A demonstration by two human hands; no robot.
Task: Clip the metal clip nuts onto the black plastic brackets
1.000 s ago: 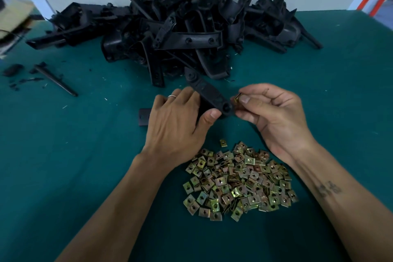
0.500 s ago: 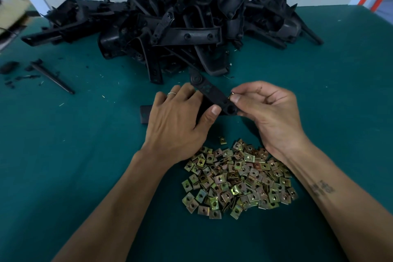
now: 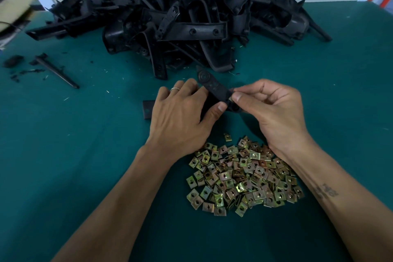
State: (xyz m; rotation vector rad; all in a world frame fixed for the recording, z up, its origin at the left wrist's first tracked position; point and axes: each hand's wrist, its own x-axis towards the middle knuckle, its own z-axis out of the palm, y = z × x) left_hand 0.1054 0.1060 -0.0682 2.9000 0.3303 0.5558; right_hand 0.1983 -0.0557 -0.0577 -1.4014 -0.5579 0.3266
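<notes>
1. A second ago the right hand held a brass-coloured clip nut in view at the near end of the black bracket; now no clip shows there, and whether it sits on the bracket or is hidden under the fingertips cannot be told.
2. Since then the bracket's far rounded end has tilted up and away, so more of its top face shows.
3. The left hand grips the bracket from the left, fingers curled over it, thumb pressed against its near edge.
4. The right hand pinches the bracket's near end between thumb and curled forefinger, touching the left thumb's tip or just beside it.
5. The bracket is held above the green table, between both hands, slanting from upper left to lower right.
6. The heap of clip nuts lies on the table just below the hands, the right wrist over its upper right edge.
7. The pile of black brackets lies beyond the hands, against the wall.
8. A small black block pokes out from under the left hand; most of it is hidden.
9. Black scraps and a thin spike lie at far left; the blurred objects in the top left corner are unreadable.
</notes>
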